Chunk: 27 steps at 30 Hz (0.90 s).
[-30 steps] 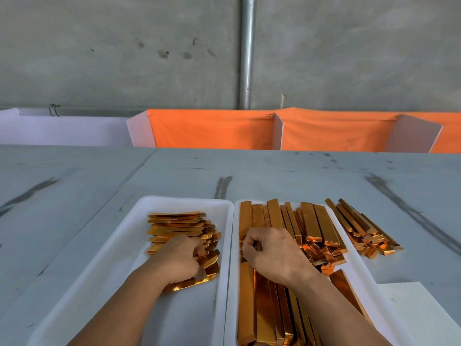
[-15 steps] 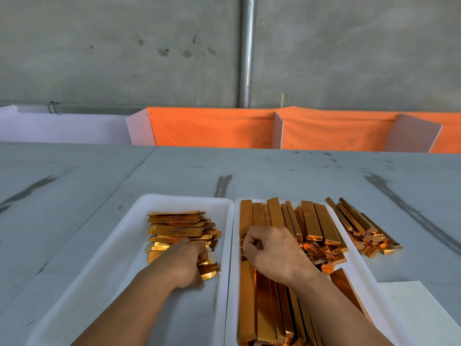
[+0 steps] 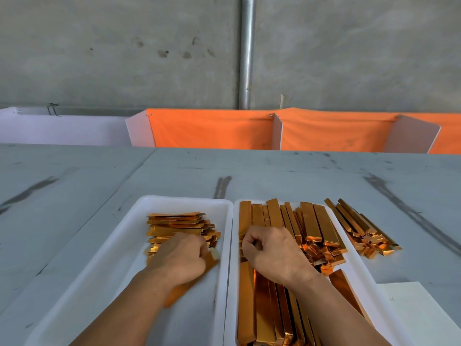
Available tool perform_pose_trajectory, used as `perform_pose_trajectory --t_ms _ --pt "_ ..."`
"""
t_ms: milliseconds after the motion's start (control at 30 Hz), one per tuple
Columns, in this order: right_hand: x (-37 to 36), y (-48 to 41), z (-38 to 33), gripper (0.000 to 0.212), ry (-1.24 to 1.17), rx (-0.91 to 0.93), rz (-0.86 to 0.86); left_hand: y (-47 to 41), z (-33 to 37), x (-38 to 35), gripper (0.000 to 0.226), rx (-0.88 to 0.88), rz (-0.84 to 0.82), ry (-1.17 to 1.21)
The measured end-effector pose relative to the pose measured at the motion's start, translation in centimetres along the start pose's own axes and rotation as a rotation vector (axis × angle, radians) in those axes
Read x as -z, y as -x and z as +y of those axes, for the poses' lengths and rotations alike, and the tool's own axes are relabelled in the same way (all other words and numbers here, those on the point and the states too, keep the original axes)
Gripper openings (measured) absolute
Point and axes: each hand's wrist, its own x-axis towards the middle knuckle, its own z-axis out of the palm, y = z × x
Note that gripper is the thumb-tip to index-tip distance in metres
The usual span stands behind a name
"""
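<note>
A white plastic tray [image 3: 117,258] with smooth walls and rounded corners is set at the near edge of the scuffed grey tabletop [image 3: 274,176]. In its far half, a stack of flattened cartons [image 3: 174,223] in glossy copper foil is laid crosswise, thin and sharply creased. The left hand [image 3: 179,258] is placed at the near side of that stack. Its fingers are curled and clamped on one flat carton [image 3: 184,288], which is blurred and slants toward the near left inside the tray.

A second white tray [image 3: 354,268] is butted against the first on its right. It is filled with long rectangular boxes [image 3: 262,315] of the same mirror-like foil, laid lengthwise, with a jumble of open end flaps across the middle. The right hand [image 3: 274,253] is rested on these boxes near the tray's left wall, with the fingers folded into a fist. Whether anything is held inside cannot be told.

A loose heap of slim copper boxes [image 3: 359,228] is piled on the tabletop just beside the second tray's far right corner. A plain white sheet [image 3: 419,315] is seen at the near right corner.
</note>
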Motion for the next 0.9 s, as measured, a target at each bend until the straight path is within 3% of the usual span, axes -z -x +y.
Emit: perform_pose_trajectory --t_ms 133,233,367,567,633,733,900 --pt "0.1 -0.1 0.1 0.018 -0.025 0.012 0.048 -0.3 0.0 0.9 0.024 0.050 0.190 0.521" --pt "0.2 -0.1 -0.1 0.018 -0.143 0.025 0.105 0.1 0.5 1.5 0.023 -0.004 0.137 0.901" --pt "0.5 0.2 -0.6 0.025 -0.361 0.018 0.156 0.7 1.5 1.5 0.020 -0.126 0.023 1.015" --pt "0.7 0.1 -0.9 0.019 -0.570 -0.076 0.088 0.9 2.0 1.1 0.017 -0.159 0.047 0.986" --pt "0.8 0.0 -0.9 0.020 -0.649 -0.107 0.104 1.1 2.3 1.1 0.033 -0.170 0.101 0.917" --pt "0.8 -0.1 -0.8 0.022 -0.671 -0.128 0.136 1.3 2.7 1.0 0.056 -0.216 0.200 0.643" --pt "1.0 -0.2 -0.6 0.025 -0.693 -0.127 0.188 1.2 3.5 1.7 0.046 -0.289 0.303 0.211"
